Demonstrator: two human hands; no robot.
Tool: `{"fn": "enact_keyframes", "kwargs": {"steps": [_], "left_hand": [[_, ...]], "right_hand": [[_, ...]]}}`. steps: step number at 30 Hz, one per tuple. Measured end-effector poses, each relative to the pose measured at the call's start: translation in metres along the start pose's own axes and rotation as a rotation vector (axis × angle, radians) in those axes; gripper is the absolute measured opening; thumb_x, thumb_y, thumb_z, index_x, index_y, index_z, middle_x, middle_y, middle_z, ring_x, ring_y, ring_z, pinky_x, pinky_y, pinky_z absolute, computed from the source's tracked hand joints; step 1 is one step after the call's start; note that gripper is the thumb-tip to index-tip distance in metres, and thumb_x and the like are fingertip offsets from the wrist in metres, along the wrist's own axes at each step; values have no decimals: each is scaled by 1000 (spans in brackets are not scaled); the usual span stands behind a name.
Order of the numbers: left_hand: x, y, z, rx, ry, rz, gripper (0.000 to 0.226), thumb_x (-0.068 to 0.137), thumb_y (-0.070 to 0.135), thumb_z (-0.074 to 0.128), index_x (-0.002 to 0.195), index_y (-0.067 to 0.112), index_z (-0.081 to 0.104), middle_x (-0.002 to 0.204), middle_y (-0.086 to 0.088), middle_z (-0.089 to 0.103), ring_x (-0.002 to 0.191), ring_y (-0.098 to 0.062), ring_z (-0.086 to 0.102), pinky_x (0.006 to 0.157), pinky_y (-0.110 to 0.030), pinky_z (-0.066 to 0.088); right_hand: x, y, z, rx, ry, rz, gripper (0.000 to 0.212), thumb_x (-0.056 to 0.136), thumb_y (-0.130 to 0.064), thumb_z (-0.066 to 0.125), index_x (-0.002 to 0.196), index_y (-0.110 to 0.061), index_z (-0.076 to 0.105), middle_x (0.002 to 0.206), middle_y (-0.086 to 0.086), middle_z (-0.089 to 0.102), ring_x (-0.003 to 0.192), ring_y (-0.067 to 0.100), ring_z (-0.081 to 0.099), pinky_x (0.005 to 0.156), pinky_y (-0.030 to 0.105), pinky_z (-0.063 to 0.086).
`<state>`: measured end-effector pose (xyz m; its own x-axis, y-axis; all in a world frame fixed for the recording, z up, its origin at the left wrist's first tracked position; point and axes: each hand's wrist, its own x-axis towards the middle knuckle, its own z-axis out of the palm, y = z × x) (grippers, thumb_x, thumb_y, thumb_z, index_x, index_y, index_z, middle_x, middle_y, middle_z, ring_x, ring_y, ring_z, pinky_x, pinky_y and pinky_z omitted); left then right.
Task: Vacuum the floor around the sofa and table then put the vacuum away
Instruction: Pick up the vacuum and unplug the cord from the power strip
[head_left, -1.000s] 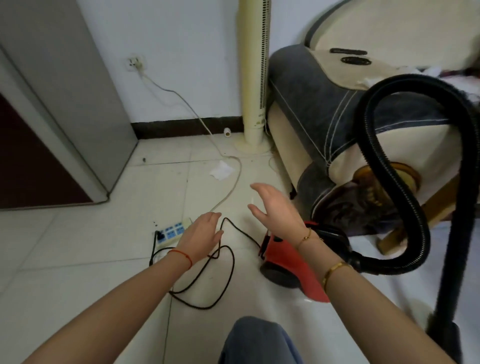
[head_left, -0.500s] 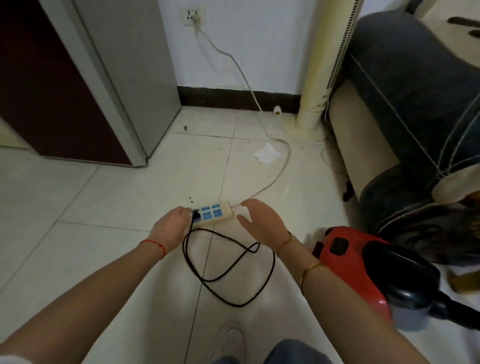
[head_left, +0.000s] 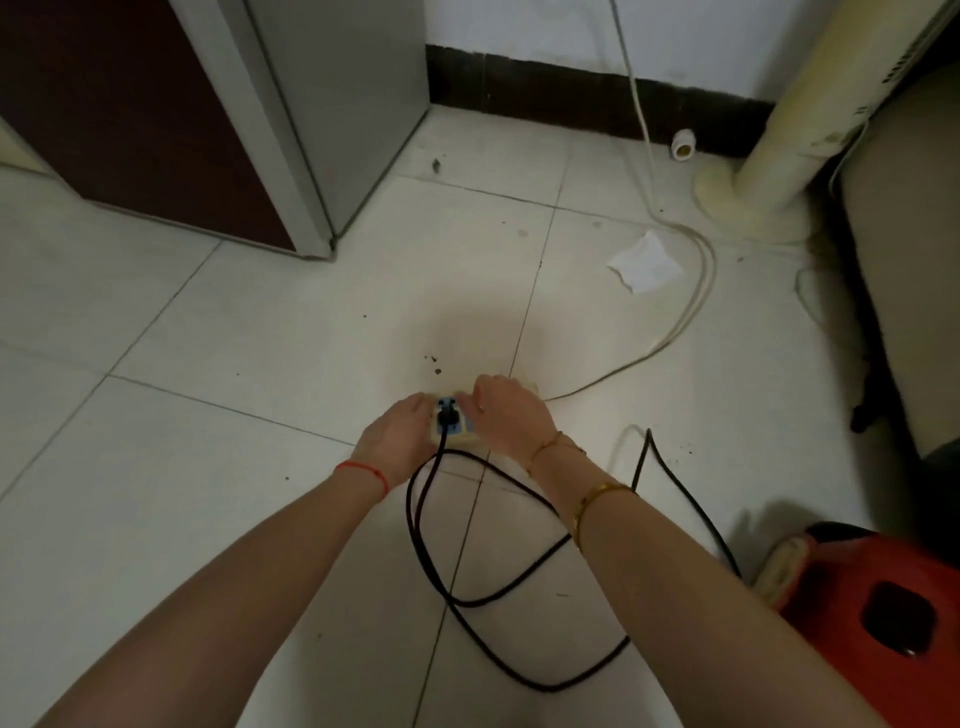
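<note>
The power strip (head_left: 451, 427) on the floor (head_left: 218, 332) is held from both sides: the left hand (head_left: 397, 441) is curled against its left edge, and the right hand (head_left: 511, 418) is laid over its right part, fingers bent down onto it. Whether the fingers of either grip close fully round the casing cannot be told, since they are hidden beneath the hands. Between the two hands the black plug (head_left: 444, 415) is seen seated in a blue socket, touched by neither hand for certain.

From the plug the black cord (head_left: 467, 603) is run in loose loops across the tiles to the red vacuum (head_left: 878, 597) at the lower right, just beside the sofa (head_left: 904, 291).

Trouble is judged likely if the plug is pulled by its cord rather than its body: the strip could be lifted or dragged, and its pale lead (head_left: 691, 306) tugged toward the wall. The loops could also be snagged underfoot. A scrap of white paper (head_left: 644, 262) lies near the fan base (head_left: 748, 208).
</note>
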<state>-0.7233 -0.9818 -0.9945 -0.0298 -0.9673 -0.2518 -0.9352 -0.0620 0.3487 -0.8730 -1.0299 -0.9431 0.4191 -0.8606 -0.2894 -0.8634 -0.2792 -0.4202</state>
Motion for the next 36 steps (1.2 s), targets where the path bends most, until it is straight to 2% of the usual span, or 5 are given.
{"fn": "enact_keyframes", "kwargs": {"steps": [7,16,28,32,36], "left_hand": [[18,-9,16,9,25,-41,49,88,13,59,136,13,47,141,0,42,119,-19,51,92,-30,46],[24,-16,19,-4,53,-73,30,90,7,54,119,14,57,132,8,49,80,-9,50,52,0,33],[21,-19,21,12,90,-23,50,90,10,58,138,15,44,144,1,38,122,-17,48,89,-25,43],[-3,-18,32,-90,212,-15,52,90,3,52,141,8,41,141,-8,44,127,-21,43,106,-25,33],[-42,4,48,-263,338,-257,36,92,9,44,127,8,52,123,-10,54,112,-24,50,95,-34,44]], "right_hand": [[44,-13,23,82,-174,194,47,97,-38,42,59,-11,40,62,1,44,59,17,47,47,24,34],[52,-42,35,-145,-114,201,24,96,-19,46,109,-4,60,114,12,62,103,27,62,79,33,50],[47,-26,17,88,-244,195,31,95,-14,43,65,-7,40,89,11,57,85,23,53,53,24,36],[12,8,17,171,-62,208,32,101,-25,38,99,0,59,102,16,62,90,29,61,64,28,40],[-34,39,21,228,127,212,38,99,-29,43,65,-14,39,67,-4,48,64,16,48,47,20,29]]}}
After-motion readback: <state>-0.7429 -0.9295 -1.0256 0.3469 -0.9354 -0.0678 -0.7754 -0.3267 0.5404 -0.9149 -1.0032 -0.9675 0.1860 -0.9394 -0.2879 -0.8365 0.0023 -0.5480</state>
